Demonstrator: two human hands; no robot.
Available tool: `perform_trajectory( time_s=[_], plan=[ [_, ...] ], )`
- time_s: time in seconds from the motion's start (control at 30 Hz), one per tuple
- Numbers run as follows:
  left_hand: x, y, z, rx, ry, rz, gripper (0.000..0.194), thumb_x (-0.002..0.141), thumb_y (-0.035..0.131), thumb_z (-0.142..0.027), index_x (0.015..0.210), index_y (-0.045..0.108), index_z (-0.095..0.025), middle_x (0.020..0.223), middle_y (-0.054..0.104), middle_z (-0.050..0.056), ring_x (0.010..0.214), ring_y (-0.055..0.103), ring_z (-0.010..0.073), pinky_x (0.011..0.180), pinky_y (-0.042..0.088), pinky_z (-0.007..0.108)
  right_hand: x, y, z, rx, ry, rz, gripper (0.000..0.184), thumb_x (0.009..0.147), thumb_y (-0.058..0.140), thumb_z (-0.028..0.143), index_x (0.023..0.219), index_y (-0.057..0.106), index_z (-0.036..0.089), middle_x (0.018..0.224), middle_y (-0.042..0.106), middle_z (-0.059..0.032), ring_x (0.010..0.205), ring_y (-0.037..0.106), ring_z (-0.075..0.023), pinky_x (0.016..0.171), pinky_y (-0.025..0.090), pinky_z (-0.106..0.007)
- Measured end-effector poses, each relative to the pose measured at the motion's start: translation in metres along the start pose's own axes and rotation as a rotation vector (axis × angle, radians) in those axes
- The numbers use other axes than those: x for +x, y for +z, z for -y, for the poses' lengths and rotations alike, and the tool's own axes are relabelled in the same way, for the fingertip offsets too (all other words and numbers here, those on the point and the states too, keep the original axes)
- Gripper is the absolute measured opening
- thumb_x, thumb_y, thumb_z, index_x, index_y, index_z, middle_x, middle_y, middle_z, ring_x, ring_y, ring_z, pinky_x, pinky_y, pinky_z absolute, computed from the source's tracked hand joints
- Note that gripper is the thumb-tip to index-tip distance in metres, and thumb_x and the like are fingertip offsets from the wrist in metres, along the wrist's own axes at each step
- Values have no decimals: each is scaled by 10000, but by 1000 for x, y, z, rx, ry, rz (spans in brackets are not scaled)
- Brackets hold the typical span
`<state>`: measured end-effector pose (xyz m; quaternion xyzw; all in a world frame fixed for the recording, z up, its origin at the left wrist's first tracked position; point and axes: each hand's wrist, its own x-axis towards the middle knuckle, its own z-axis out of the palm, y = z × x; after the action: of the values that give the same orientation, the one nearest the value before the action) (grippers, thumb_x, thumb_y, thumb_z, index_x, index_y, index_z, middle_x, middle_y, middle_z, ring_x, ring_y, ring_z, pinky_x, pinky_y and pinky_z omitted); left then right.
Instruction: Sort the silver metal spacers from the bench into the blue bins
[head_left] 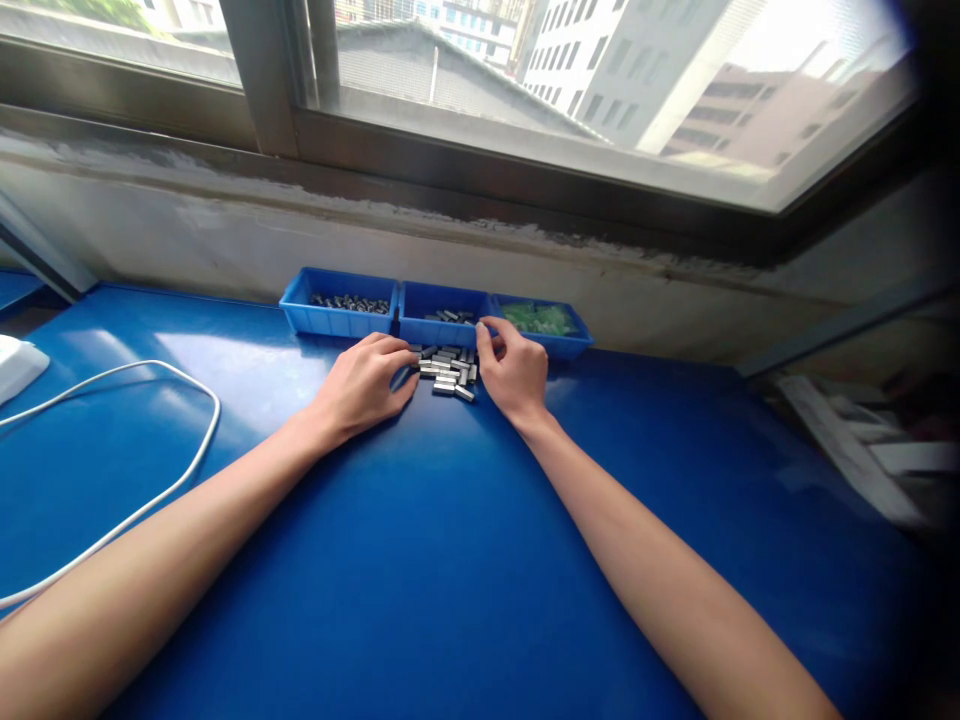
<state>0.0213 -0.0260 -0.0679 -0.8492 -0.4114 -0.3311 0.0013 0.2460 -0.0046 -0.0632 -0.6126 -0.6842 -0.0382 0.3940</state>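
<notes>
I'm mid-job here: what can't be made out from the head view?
All in the head view:
What the right hand pinches, if anything: too small.
Anything beneath the left hand: covered by the hand itself.
Floor of the middle blue bin: partly hidden by its front wall.
White object: cut off by left edge.
Far-right items: blurred.

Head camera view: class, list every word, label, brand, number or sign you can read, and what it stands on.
No text can be read.
Blue bins, metal pieces, blue table: no lettering shows.
White object at left: no marking legible.
Buildings outside: too blurred to read any.
</notes>
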Motion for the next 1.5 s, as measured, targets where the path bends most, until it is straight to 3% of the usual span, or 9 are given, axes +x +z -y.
perform_trajectory(
  time_s=[0.43, 0.67, 0.83, 1.0, 1.17, 1.33, 1.5],
  plan=[
    [0, -5, 1, 85, 61, 49, 213, 960, 618, -326, 1005, 757, -171, 1005, 724, 88, 973, 590, 259, 887, 550, 409, 1, -2, 1, 74, -14, 27, 312, 1002, 483, 424, 1080, 726, 245, 744, 749, -14, 691, 713, -211, 666, 462, -278],
    [-1, -3, 1, 103, 40, 56, 245, 969, 581, -327, 976, 764, -165, 1010, 710, 108, 976, 628, 265, 856, 560, 390, 1, -1, 0, 69, -17, 26, 327, 1009, 468, 434, 1084, 722, 244, 743, 754, -18, 690, 716, -212, 657, 466, -280],
    [-3, -2, 2, -2, -30, -62, 244, 967, 575, -322, 1034, 752, -168, 1032, 748, 96, 856, 717, 214, 782, 570, 318, 2, -1, -1, 73, -21, 33, 331, 1010, 460, 436, 1074, 717, 238, 749, 755, -24, 693, 715, -214, 654, 473, -281],
    [-1, -5, -2, -159, -37, -260, 166, 943, 630, -263, 1019, 754, -181, 989, 793, 58, 842, 754, 188, 815, 577, 281, 0, -3, 1, 98, -35, -37, 324, 1011, 458, 414, 1122, 688, 216, 735, 724, -18, 639, 677, -191, 677, 478, -284],
    [1, -9, -5, -240, -42, -351, 111, 914, 676, -244, 956, 762, -189, 954, 798, 29, 842, 754, 165, 833, 581, 256, -4, -5, 4, 130, -232, -106, 326, 982, 485, 317, 1248, 620, 186, 918, 725, -47, 696, 637, -183, 808, 493, -331],
    [2, -9, -10, -376, -131, -324, 174, 900, 707, -339, 966, 751, -185, 939, 797, 27, 812, 765, 170, 816, 619, 258, -8, -10, 8, 80, -531, 51, 379, 953, 524, 280, 1319, 596, 209, 1162, 714, -90, 1055, 637, -259, 955, 454, -408],
    [3, -9, -17, -566, -174, -280, 257, 882, 725, -404, 962, 721, -160, 916, 790, 46, 826, 772, 188, 833, 646, 278, -8, -9, 8, 16, -729, 128, 341, 995, 535, 333, 1293, 633, 198, 1167, 731, -90, 1030, 642, -253, 923, 451, -424]
  ],
)
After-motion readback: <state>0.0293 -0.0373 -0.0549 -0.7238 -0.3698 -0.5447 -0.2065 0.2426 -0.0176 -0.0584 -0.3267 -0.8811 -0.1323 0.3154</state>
